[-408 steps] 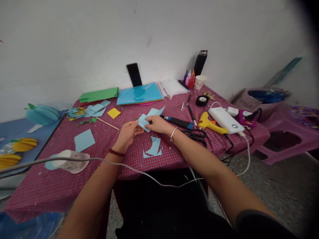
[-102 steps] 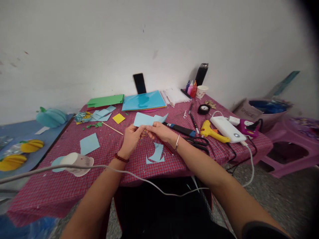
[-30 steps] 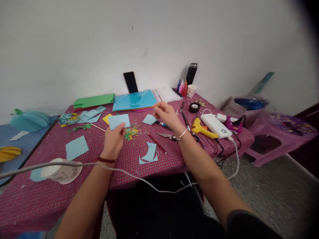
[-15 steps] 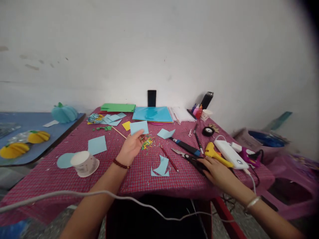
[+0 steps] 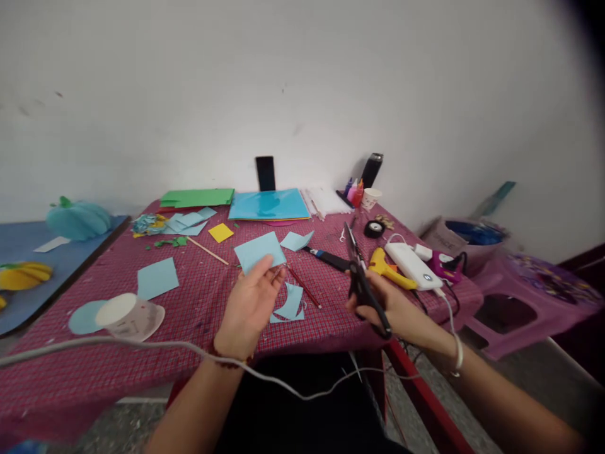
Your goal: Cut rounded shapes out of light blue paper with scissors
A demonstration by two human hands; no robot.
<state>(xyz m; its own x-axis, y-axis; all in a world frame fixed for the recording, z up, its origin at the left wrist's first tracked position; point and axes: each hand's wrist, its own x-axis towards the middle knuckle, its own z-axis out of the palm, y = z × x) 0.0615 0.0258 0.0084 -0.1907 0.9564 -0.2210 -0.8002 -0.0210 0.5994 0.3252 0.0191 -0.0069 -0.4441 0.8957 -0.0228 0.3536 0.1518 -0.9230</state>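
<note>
My left hand [image 5: 253, 302] pinches a light-blue sheet of paper [image 5: 259, 250] by its lower edge, thumb on top. Black-handled scissors [image 5: 360, 284] are in my right hand [image 5: 382, 306], raised off the cloth with the blades pointing away from me. Between the hands lie a red pencil [image 5: 304, 286] and cut light-blue paper scraps [image 5: 290, 302]. Just beyond the held sheet is another curled blue piece [image 5: 296, 241]. A utility knife [image 5: 328, 258] rests to the left of the scissors.
A paper cup [image 5: 123, 315] stands at left beside a blue square [image 5: 158, 278]. A yellow glue gun [image 5: 391, 270] and white power bank [image 5: 414, 265] lie at right. Stacked coloured sheets [image 5: 269, 205] sit at the back. A white cable [image 5: 179, 343] crosses before me.
My right hand has picked the scissors up from the table and tilted them upright. My left hand has come nearer with the blue sheet. The camera view has shifted right.
</note>
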